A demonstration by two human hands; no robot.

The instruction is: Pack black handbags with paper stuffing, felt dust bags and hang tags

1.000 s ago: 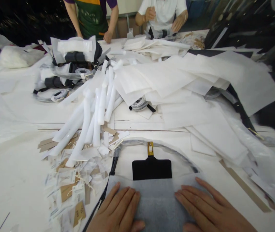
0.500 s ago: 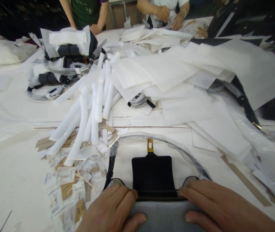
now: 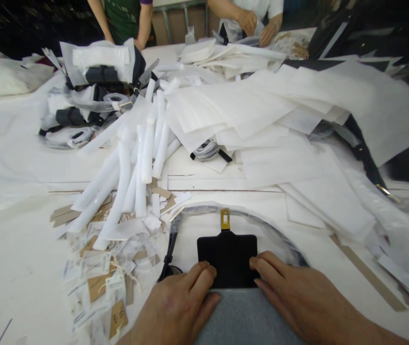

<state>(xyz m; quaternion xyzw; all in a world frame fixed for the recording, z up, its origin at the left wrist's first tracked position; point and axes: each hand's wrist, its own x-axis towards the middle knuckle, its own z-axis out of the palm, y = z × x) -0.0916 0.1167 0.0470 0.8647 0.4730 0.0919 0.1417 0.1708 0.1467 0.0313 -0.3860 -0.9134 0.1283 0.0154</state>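
Directly in front of me is a handbag with a grey body (image 3: 249,314). A black flap (image 3: 227,258) extends from its far edge, ending in a gold-coloured clasp plate (image 3: 225,219). My left hand (image 3: 181,302) is closed on the left side of the bag where the flap meets the grey part, fingertips on the black. On the right, my right hand (image 3: 292,290) pinches the flap's side near its lower corner. Beyond them arches the bag's strap (image 3: 204,209), wrapped in clear plastic. My palms hide the sides of the bag.
Left of the bag lie paper tags (image 3: 98,286) with strings and a heap of white foam rods (image 3: 141,172). White sheets (image 3: 262,115) spread across the back and right. Wrapped black bags (image 3: 99,74) stand back left. Two people (image 3: 127,21) work across the table.
Both hands have shifted from the bag's top edge onto the sides of the black flap, the right one inward. The dark edge strip is now covered by the grey part.
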